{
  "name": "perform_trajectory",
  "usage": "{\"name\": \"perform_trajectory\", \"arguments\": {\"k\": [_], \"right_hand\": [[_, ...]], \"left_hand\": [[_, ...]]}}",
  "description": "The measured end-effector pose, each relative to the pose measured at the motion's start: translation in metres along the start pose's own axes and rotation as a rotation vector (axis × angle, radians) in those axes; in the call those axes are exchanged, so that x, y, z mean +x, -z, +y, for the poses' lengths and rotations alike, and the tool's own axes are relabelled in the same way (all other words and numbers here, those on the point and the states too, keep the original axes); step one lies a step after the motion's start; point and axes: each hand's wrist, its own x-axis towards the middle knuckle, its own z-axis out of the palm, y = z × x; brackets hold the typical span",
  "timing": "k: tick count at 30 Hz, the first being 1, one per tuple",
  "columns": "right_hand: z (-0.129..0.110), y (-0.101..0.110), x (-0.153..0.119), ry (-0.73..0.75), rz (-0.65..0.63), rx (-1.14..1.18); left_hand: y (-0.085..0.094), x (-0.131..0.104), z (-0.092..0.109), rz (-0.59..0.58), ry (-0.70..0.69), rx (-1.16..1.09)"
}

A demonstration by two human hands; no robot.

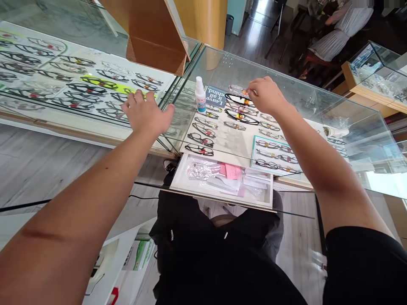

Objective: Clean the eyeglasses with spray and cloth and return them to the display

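Note:
My left hand [145,113] hovers over or rests on the left glass display case [104,106], fingers spread and holding nothing. On the right, my right hand [266,96] has its fingers pinched together at the far end of a black-framed pair of glasses [238,100] on the right glass case. Whether the fingers hold that pair is hidden. Another black pair [241,117] lies just nearer to me. A white spray bottle [200,95] stands upright left of them, beside a dark printed card [216,96].
An open white drawer [182,173] with plastic bags and pink paper sits before my lap. A teal-edged tray [253,153] holds several glasses. A brown board [155,46] stands on the left case. A person in a grey garment [341,36] is at the back right.

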Motion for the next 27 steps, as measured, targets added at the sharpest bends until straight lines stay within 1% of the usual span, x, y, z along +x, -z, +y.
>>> {"name": "perform_trajectory", "arguments": {"k": [3,9,12,15,17,19,21,23,25,27], "right_hand": [[0.006,-0.018,0.02,-0.011,-0.079,0.024],[0.008,-0.039,0.036,-0.07,-0.144,0.005],[0.008,-0.037,0.036,-0.065,-0.122,0.008],[0.001,-0.018,0.021,-0.025,-0.037,0.019],[-0.009,0.003,-0.001,0.015,0.026,0.028],[-0.023,0.027,-0.034,0.046,0.061,0.048],[-0.04,0.051,-0.078,0.059,0.024,0.081],[-0.062,0.075,-0.127,0.041,-0.098,0.142],[-0.087,0.095,-0.173,0.033,-0.272,0.253],[-0.11,0.107,-0.21,0.098,-0.427,0.409]], "left_hand": [[0.0,0.0,-0.001,0.009,-0.004,-0.005],[0.0,0.002,-0.002,-0.036,0.024,-0.076],[0.0,0.003,-0.003,-0.063,0.02,-0.084],[-0.001,0.003,-0.003,-0.025,0.008,-0.057],[-0.001,0.002,-0.002,-0.011,0.007,-0.04],[0.0,0.001,0.0,-0.024,0.012,-0.034],[0.002,0.0,0.002,-0.036,0.018,-0.044],[0.003,-0.001,0.004,-0.042,0.021,-0.044],[0.004,-0.001,0.005,-0.038,0.024,-0.022],[0.002,-0.001,0.005,-0.029,0.028,0.003]]}}
